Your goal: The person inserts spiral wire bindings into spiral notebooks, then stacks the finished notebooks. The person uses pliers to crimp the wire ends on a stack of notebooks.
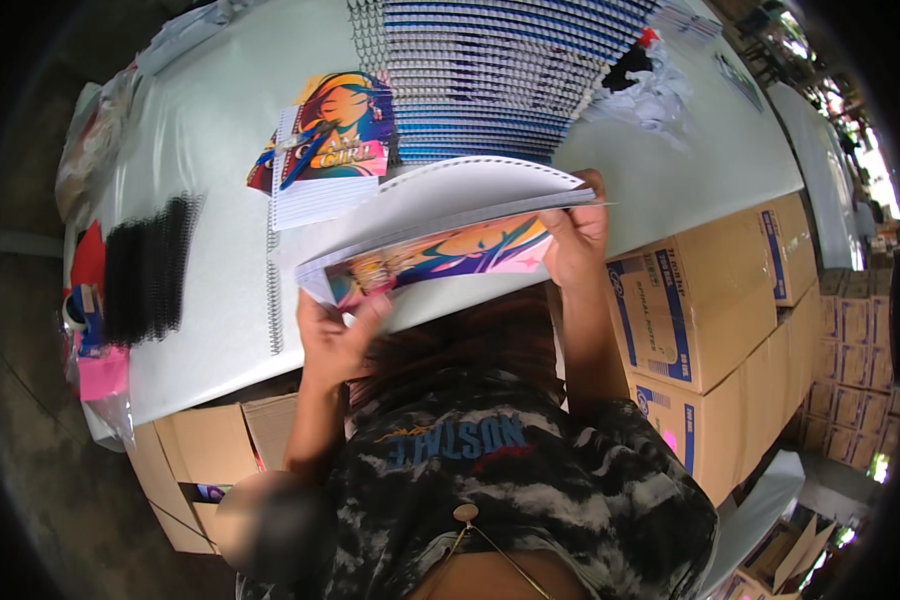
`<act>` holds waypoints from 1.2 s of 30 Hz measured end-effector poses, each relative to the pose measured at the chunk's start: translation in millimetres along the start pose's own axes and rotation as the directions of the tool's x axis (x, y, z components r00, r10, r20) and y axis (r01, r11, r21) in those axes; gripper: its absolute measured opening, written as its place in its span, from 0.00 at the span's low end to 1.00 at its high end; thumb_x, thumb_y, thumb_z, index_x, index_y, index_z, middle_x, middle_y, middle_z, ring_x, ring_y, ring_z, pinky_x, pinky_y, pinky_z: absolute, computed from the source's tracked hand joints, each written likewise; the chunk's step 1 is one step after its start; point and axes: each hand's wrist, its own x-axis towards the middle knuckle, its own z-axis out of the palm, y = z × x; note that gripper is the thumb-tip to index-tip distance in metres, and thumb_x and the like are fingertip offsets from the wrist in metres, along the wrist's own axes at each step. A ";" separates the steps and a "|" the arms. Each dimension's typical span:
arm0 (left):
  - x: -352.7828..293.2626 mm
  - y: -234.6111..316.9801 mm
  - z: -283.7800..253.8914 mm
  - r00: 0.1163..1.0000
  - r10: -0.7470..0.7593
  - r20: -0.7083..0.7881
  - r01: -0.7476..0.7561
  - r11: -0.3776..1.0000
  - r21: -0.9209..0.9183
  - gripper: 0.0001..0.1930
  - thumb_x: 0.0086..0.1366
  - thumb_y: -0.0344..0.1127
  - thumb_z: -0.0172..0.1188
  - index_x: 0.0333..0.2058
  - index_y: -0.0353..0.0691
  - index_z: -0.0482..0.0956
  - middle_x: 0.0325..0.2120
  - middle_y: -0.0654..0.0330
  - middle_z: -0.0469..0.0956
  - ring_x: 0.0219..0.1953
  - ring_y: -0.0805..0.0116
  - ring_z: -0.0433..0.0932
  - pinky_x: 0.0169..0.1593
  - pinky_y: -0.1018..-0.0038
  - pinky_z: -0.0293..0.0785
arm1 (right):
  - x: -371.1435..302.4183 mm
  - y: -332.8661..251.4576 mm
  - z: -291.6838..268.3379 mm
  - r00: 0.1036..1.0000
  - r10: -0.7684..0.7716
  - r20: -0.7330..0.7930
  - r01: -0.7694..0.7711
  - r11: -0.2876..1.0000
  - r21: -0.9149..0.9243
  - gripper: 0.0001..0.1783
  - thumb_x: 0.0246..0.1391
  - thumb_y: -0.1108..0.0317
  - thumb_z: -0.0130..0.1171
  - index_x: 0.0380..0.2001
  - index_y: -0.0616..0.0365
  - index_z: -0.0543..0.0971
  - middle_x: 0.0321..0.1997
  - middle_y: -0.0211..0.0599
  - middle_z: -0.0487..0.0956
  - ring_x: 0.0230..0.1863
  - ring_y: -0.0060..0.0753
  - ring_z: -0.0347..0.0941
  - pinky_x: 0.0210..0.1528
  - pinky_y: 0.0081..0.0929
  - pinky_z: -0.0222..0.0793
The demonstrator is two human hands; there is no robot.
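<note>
Between my two hands is a stack of notebook sheets (470, 185) with an illustrated, colourful cover (470, 248) on the side toward me. Punched holes run along the far edge, which bows upward, and no wire shows in them. My left hand (342, 328) grips the lower left corner, its thumb against the cover. At the right end, my right hand (578, 232) pinches the stack, thumb on the near side. Beyond it on the table lie a bright illustrated cover (350, 105), a lined sheet (320, 203) and a blue-handled tool (305, 160), perhaps pliers.
Rows of wire-bound notebooks (480, 85) fill the table's far side. Black spiral coils (153, 270) lie left, with a single wire coil (273, 290) nearer me. A tape roll (74, 310) sits at the left edge. Cardboard boxes (710, 290) stand at right; another box (205, 445) is below left.
</note>
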 end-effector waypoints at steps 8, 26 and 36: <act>29.3 -54.4 -41.3 0.999 -0.034 -0.008 0.035 0.924 0.380 0.16 0.57 0.24 0.56 0.45 0.36 0.66 0.39 0.59 0.70 0.41 0.71 0.71 0.45 0.77 0.68 | -5.6 59.3 16.9 0.946 0.313 0.086 -0.301 0.944 -0.133 0.17 0.43 0.79 0.64 0.36 0.63 0.70 0.32 0.35 0.76 0.35 0.22 0.73 0.40 0.22 0.71; 17.4 -15.6 -34.3 0.815 0.580 -0.011 -0.561 0.793 0.239 0.15 0.51 0.38 0.65 0.26 0.40 0.67 0.29 0.55 0.69 0.34 0.65 0.70 0.42 0.68 0.69 | 7.1 11.7 42.7 0.816 -0.351 0.459 0.517 0.797 -0.311 0.04 0.42 0.69 0.61 0.23 0.55 0.80 0.29 0.32 0.80 0.33 0.32 0.77 0.38 0.25 0.71; 25.9 -72.7 -38.9 0.968 -0.128 -0.218 0.177 0.959 0.223 0.07 0.53 0.18 0.48 0.31 0.34 0.68 0.27 0.65 0.68 0.28 0.81 0.65 0.31 0.83 0.61 | -18.9 56.1 23.4 0.860 0.507 0.063 -0.425 0.778 -0.463 0.12 0.40 0.77 0.67 0.30 0.64 0.76 0.33 0.38 0.79 0.39 0.24 0.75 0.38 0.22 0.72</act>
